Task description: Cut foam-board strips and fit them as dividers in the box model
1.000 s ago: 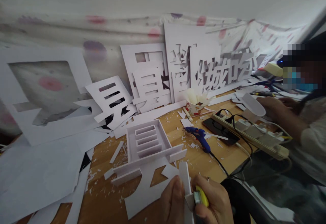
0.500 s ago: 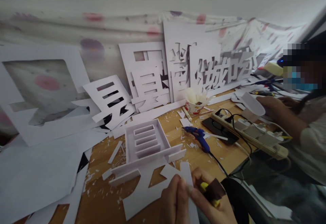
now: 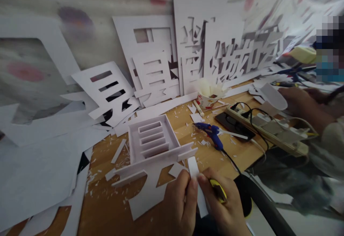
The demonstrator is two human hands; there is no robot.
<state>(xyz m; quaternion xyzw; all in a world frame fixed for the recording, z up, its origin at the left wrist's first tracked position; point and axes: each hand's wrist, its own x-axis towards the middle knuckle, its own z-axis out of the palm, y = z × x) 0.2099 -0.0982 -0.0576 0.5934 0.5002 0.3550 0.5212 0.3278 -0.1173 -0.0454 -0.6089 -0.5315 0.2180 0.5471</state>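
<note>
Near the bottom edge, my left hand (image 3: pixel 179 203) and my right hand (image 3: pixel 224 203) pinch a narrow white foam strip (image 3: pixel 194 168) between thumbs and fingers. My right hand also grips a yellow utility knife (image 3: pixel 217 190) in its palm. Just beyond the strip lies a white foam character (image 3: pixel 153 153) with raised walls, flat on the wooden table (image 3: pixel 107 207). A blue glue gun (image 3: pixel 211 135) lies to the right of it, its black cord running toward me.
White cut-out characters and boards (image 3: pixel 150 75) lean on the back wall. A paper cup (image 3: pixel 206 100), a black phone (image 3: pixel 233 125) and a power strip (image 3: pixel 271 132) sit at the right, where another person's hand (image 3: pixel 298 101) holds a white piece. Paper sheets (image 3: pixel 34 171) cover the left.
The view has tilted down and moved closer. My hands rose into fuller view and turned the strip upright; the brown piece seen by my right hand half a second ago is gone.
</note>
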